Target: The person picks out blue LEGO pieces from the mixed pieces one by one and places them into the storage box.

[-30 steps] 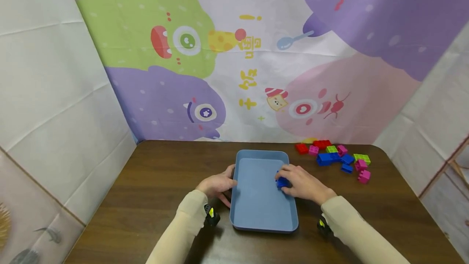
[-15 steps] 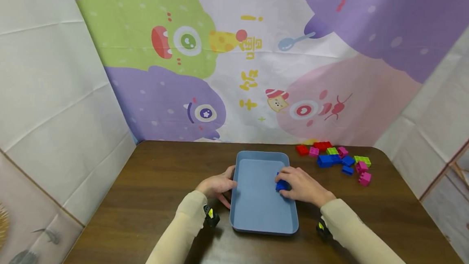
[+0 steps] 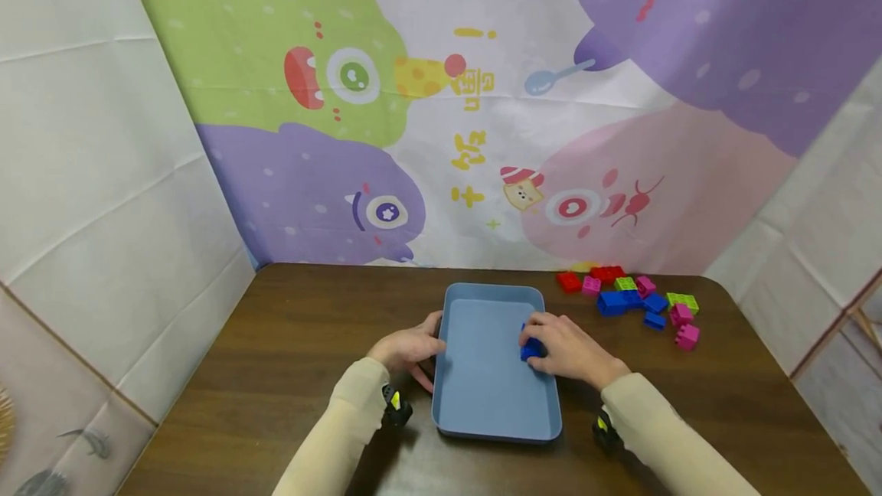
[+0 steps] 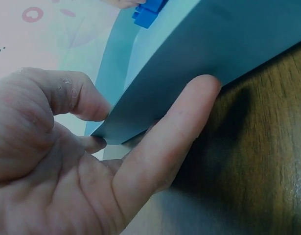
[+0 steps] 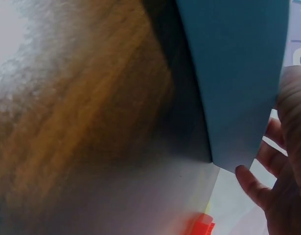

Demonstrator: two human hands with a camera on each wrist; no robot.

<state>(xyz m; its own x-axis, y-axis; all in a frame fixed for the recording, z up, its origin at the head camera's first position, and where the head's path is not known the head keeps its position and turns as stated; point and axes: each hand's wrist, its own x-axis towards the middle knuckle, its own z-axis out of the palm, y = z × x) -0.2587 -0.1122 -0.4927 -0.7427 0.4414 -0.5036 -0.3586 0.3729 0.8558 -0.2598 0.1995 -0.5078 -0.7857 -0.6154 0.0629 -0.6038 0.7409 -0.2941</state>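
Observation:
A shallow blue-grey tray (image 3: 492,404) lies on the table with its long side pointing away from me. My left hand (image 3: 406,347) holds its left wall, the thumb at the rim and other fingers along the outer side, one of them stretched out straight in the left wrist view. Inside the tray, by the right wall, my right hand (image 3: 568,350) grips a blue toy brick (image 3: 529,349) from above. The fingers hide part of it; its studs (image 4: 136,17) show in the left wrist view. Whether it is one brick or more, I cannot tell.
Several loose toy bricks lie on the wooden table (image 3: 303,373) at the back right: blue (image 3: 612,302), red (image 3: 606,274), pink (image 3: 687,337) and lime green (image 3: 682,301). A printed cartoon cloth (image 3: 475,236) hangs behind the table's far edge.
My right hand shifts only very slightly with the blue toy brick by the tray's right wall. The left hand and the tray stay where they were.

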